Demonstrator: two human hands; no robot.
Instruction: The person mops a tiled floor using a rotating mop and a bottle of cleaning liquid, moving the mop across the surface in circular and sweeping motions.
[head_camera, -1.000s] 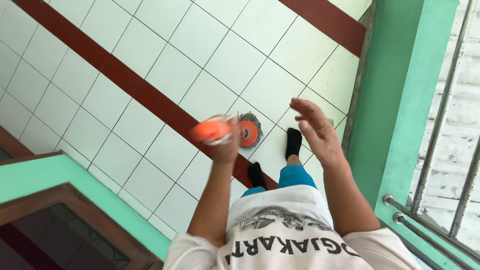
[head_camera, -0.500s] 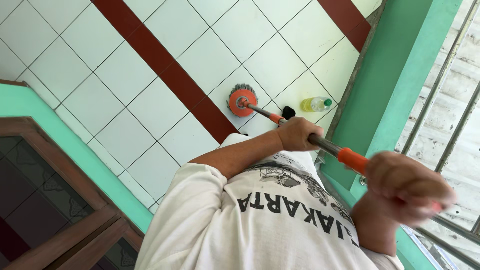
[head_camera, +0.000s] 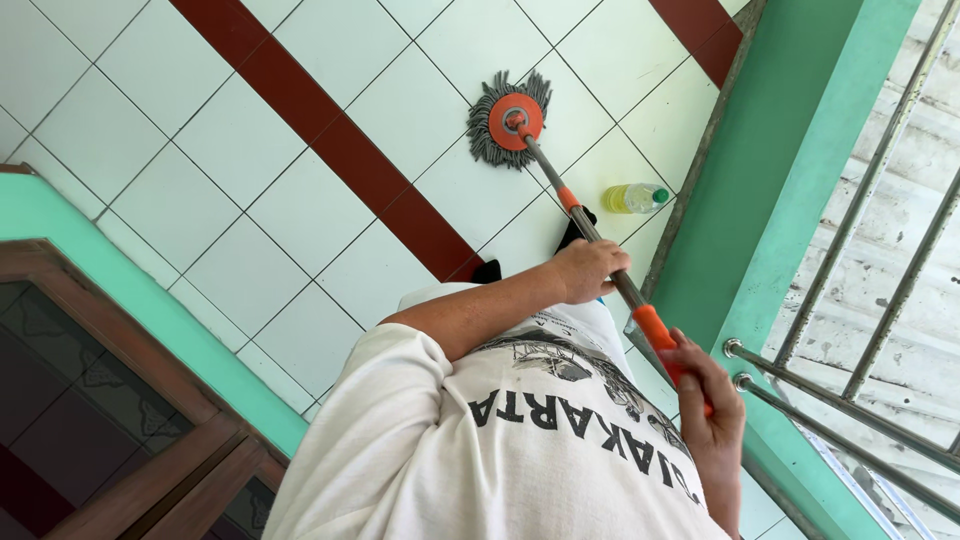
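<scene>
Underfoot, floor: white square tiles (head_camera: 250, 270) with a dark red tile band (head_camera: 330, 150) running across them on the slant; a second red band shows at the top edge.
Wall and ledge: a green painted wall (head_camera: 800, 170) rises on the right side of the view, with a green ledge (head_camera: 120, 270) over a dark wooden frame (head_camera: 130, 450) at the lower left.
Railing: grey metal bars (head_camera: 880, 300) stand beyond the green wall, at the far right.
Shirt: a white printed shirt (head_camera: 480, 440) fills the bottom of the view.
Mop: a long mop (head_camera: 575, 205) with a metal pole and orange fittings slants from the hands down to the floor; its round grey head with an orange disc (head_camera: 512, 120) lies flat on a white tile, just beside the red band.
Left hand (head_camera: 588, 270): clenched around the metal pole, about midway along it.
Right hand (head_camera: 705, 410): closed on the orange grip at the upper end of the pole, close to the railing.
Feet: black socks (head_camera: 575, 228) show beneath the pole, on the tiles.
Bottle: a small clear bottle of yellow liquid with a green cap (head_camera: 635, 198) lies on its side on the floor near the green wall, just beside the pole and apart from the mop head.
</scene>
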